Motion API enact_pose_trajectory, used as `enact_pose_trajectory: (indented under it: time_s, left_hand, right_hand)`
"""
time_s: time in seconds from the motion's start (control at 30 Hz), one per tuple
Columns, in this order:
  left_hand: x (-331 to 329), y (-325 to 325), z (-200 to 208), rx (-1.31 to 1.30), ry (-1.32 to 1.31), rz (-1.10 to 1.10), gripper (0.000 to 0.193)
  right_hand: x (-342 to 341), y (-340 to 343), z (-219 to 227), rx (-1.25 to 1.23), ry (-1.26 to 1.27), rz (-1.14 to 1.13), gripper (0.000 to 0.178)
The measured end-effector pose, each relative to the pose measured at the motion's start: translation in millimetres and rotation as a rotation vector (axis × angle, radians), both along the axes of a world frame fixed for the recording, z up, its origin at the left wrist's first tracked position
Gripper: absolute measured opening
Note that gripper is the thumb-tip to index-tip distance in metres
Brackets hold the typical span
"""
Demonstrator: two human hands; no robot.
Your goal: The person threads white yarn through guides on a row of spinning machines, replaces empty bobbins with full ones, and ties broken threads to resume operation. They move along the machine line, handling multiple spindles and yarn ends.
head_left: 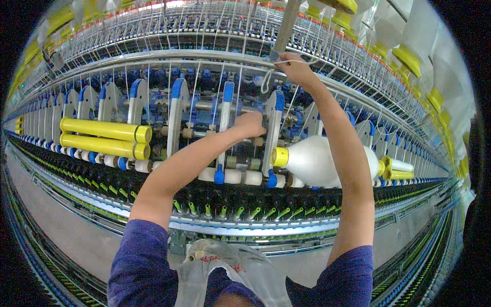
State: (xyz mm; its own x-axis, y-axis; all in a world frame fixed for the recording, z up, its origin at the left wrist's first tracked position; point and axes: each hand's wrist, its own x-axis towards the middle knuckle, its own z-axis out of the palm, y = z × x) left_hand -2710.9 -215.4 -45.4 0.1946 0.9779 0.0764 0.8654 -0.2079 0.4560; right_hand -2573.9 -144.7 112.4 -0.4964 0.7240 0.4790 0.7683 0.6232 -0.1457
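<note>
My right hand (296, 70) is raised to the long metal rail (225, 55), its fingers pinched on a white roving strand (265, 82). A loose loop of that strand dangles just left of the fingers. Lower down, my left hand (249, 124) is closed among the drafting rollers, between two grey pressure arms (225, 110) with blue tops. Its fingertips are turned away, so what they hold, if anything, is hidden. Below my right forearm lies a large white roving bobbin (312, 161) with a yellow end, partly covered by the arm.
Two yellow tubes (105, 138) rest across the machine at left. More yellow tubes (399, 174) lie at right. Green-tipped spindles (240, 212) run in a row along the front. White strands come down from above, and a beige post (285, 25) stands by my right hand.
</note>
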Motion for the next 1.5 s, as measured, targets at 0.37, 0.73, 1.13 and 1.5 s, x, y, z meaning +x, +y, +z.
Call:
enact_pose_trajectory:
  time_s: [0.37,0.73,1.13,1.5]
  left_hand:
    - [-14.1,24.6,4.5,0.019,-0.451,0.022,0.019]
    - [-17.8,28.1,9.3,0.481,-0.126,0.047,0.02]
    - [-18.5,44.7,-19.4,-0.197,-0.247,-0.092,0.013]
    - [-21.2,41.7,26.9,-0.254,-0.28,-0.024,0.018]
  right_hand:
    - [26.7,-26.0,-23.2,0.24,0.009,0.129,0.039]
    - [29.2,-28.0,-25.3,0.228,-0.02,0.115,0.048]
    - [28.7,-28.1,-27.2,0.227,-0.049,0.05,0.049]
    - [31.6,-21.8,-29.8,0.289,-0.043,0.121,0.045]
